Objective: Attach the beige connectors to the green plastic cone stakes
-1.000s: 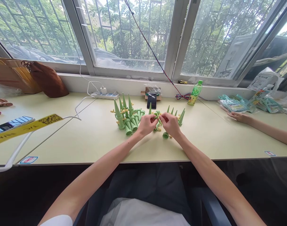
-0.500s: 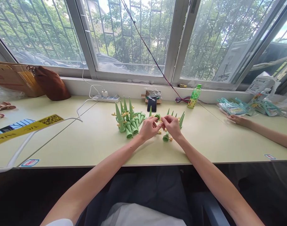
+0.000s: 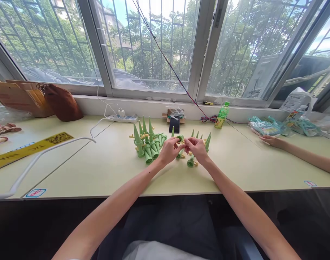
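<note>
My left hand is closed around a green plastic watering spike, its round open end facing up and toward me. My right hand meets it from the right, thumb and fingers pinched together near the spike's side; the small part between the fingertips is mostly hidden. Left of my hands is a cluster of green watering spikes with yellow valves, some upright on their wide ends, others lying down. More spikes stand behind my right hand. Below it, another spike with a yellow valve lies on the table.
Behind the spikes lies a phone against a small box. A green-capped drink bottle stands near the window ledge. At right, another person's hand rests by bagged teal items. A white cable crosses the left side, near a power strip.
The whole view has tilted slightly, so the table appears lower. My hands stay together at the same spike, with the right fingers shifted slightly at its side.
</note>
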The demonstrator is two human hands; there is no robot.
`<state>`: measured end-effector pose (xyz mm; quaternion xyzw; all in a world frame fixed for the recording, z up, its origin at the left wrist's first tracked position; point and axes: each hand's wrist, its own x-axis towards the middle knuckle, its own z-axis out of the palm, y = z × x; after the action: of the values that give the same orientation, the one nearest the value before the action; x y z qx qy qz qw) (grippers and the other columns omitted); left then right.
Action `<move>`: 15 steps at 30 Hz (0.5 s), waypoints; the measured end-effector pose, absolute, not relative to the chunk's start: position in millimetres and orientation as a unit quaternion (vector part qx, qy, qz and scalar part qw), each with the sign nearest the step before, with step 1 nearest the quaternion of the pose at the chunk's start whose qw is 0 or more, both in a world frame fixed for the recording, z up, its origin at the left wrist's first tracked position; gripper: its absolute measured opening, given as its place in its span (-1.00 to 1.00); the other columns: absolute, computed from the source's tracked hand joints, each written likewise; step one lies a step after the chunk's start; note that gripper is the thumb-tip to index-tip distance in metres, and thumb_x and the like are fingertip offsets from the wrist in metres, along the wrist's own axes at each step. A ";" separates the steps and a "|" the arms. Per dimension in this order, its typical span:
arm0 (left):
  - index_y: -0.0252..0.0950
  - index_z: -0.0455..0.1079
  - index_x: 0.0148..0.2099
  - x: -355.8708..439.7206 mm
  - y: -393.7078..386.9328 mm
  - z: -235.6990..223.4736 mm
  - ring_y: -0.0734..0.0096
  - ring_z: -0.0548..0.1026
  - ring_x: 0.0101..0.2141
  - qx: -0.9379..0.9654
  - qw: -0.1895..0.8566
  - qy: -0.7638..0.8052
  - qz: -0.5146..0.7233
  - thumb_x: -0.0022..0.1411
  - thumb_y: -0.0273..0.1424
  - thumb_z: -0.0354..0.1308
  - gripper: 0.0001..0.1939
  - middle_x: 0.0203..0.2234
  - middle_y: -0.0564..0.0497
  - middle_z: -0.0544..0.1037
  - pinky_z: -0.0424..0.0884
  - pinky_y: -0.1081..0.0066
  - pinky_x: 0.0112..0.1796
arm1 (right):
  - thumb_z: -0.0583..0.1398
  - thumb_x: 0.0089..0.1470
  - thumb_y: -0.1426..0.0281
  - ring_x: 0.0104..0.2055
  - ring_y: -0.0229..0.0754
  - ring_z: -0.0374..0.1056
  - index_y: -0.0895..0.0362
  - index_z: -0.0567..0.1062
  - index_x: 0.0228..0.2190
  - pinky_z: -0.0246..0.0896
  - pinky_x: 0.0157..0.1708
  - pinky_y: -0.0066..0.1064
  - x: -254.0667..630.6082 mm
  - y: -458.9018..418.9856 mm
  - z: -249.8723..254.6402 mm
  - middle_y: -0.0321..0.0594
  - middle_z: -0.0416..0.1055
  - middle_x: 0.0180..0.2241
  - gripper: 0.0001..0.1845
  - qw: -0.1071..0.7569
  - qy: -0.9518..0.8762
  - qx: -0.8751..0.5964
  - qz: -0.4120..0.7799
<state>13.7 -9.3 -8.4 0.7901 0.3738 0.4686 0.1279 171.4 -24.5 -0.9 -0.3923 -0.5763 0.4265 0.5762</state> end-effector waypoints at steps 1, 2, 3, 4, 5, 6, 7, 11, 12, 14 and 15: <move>-0.32 0.45 -0.29 13.4 -8.9 -8.6 0.51 0.42 -0.50 0.787 0.127 0.378 0.470 0.26 -0.21 0.16 -0.74 -0.42 0.00 0.46 0.37 0.46 -0.45 | 0.32 -0.10 0.01 -0.64 -0.29 0.29 0.16 0.47 -0.52 0.27 -0.64 -0.43 171.4 -24.5 -1.2 -0.28 0.40 -0.64 -0.56 0.572 -0.582 -0.392 0.425; -0.31 0.45 -0.30 13.0 -8.6 -8.5 0.50 0.42 -0.49 0.785 0.126 0.382 0.471 0.26 -0.22 0.16 -0.76 -0.43 0.01 0.46 0.37 0.46 -0.45 | 0.31 -0.09 0.02 -0.63 -0.28 0.30 0.16 0.48 -0.51 0.27 -0.63 -0.43 171.4 -24.5 -1.5 -0.27 0.41 -0.62 -0.57 0.568 -0.589 -0.390 0.422; -0.31 0.45 -0.31 12.5 -8.5 -8.0 0.49 0.42 -0.48 0.783 0.126 0.386 0.472 0.26 -0.24 0.16 -0.77 -0.44 0.01 0.46 0.37 0.46 -0.44 | 0.30 -0.07 0.03 -0.61 -0.27 0.31 0.16 0.49 -0.50 0.28 -0.62 -0.43 171.5 -24.4 -1.8 -0.26 0.41 -0.61 -0.58 0.564 -0.597 -0.388 0.418; -0.31 0.45 -0.32 12.1 -8.6 -7.2 0.48 0.42 -0.48 0.780 0.128 0.389 0.473 0.25 -0.25 0.16 -0.78 -0.45 0.01 0.46 0.36 0.46 -0.44 | 0.29 -0.05 0.04 -0.60 -0.27 0.32 0.16 0.49 -0.49 0.28 -0.62 -0.43 171.5 -24.3 -2.2 -0.26 0.42 -0.60 -0.59 0.561 -0.607 -0.384 0.412; -0.32 0.45 -0.33 11.8 -8.9 -6.2 0.48 0.42 -0.47 0.778 0.131 0.392 0.473 0.25 -0.27 0.17 -0.79 -0.46 0.01 0.46 0.35 0.47 -0.44 | 0.28 -0.03 0.05 -0.60 -0.27 0.32 0.16 0.50 -0.48 0.28 -0.61 -0.43 171.6 -24.2 -2.5 -0.25 0.42 -0.60 -0.60 0.557 -0.616 -0.381 0.406; -0.32 0.45 -0.34 11.5 -9.3 -4.9 0.48 0.42 -0.47 0.776 0.135 0.394 0.474 0.24 -0.28 0.17 -0.79 -0.47 0.01 0.47 0.35 0.47 -0.43 | 0.27 -0.01 0.06 -0.60 -0.26 0.32 0.16 0.50 -0.46 0.28 -0.60 -0.42 171.6 -24.1 -2.8 -0.25 0.42 -0.60 -0.61 0.555 -0.624 -0.379 0.400; -0.32 0.45 -0.34 11.3 -9.8 -3.5 0.48 0.42 -0.48 0.773 0.140 0.396 0.476 0.23 -0.28 0.18 -0.80 -0.47 0.01 0.47 0.34 0.47 -0.44 | 0.26 0.00 0.06 -0.59 -0.26 0.32 0.16 0.51 -0.44 0.29 -0.59 -0.41 171.7 -24.0 -3.0 -0.25 0.42 -0.60 -0.61 0.552 -0.629 -0.378 0.395; -0.33 0.45 -0.37 10.9 -11.3 1.3 0.50 0.40 -0.51 0.758 0.146 0.406 0.489 0.21 -0.31 0.19 -0.81 -0.49 0.01 0.49 0.31 0.48 -0.44 | 0.25 0.01 0.06 -0.55 -0.24 0.35 0.17 0.53 -0.34 0.32 -0.54 -0.39 172.3 -23.3 -4.5 -0.24 0.44 -0.56 -0.60 0.540 -0.645 -0.373 0.391; -0.33 0.45 -0.37 10.7 -11.5 2.0 0.49 0.39 -0.52 0.756 0.146 0.408 0.490 0.20 -0.31 0.18 -0.81 -0.50 0.01 0.50 0.30 0.47 -0.44 | 0.25 0.01 0.06 -0.54 -0.24 0.35 0.17 0.53 -0.32 0.33 -0.53 -0.39 172.4 -22.9 -5.3 -0.24 0.44 -0.55 -0.59 0.535 -0.652 -0.369 0.390; -0.34 0.44 -0.40 10.4 -11.6 2.7 0.49 0.38 -0.53 0.754 0.144 0.412 0.491 0.20 -0.28 0.18 -0.77 -0.52 0.01 0.49 0.28 0.47 -0.44 | 0.23 0.03 0.04 -0.53 -0.25 0.35 0.17 0.53 -0.31 0.32 -0.52 -0.39 172.8 -21.7 -7.6 -0.24 0.44 -0.53 -0.58 0.524 -0.670 -0.362 0.381; -0.34 0.43 -0.42 10.2 -11.6 2.7 0.49 0.36 -0.53 0.754 0.141 0.413 0.491 0.21 -0.25 0.18 -0.74 -0.53 0.01 0.49 0.27 0.46 -0.45 | 0.22 0.05 0.04 -0.53 -0.25 0.34 0.16 0.53 -0.30 0.32 -0.51 -0.39 173.0 -20.9 -9.2 -0.25 0.43 -0.53 -0.57 0.518 -0.679 -0.361 0.374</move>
<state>10.2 -11.6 2.7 0.7540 0.4134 0.4907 0.1406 173.0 -20.9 -9.2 -0.3611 -0.6794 0.3742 0.5177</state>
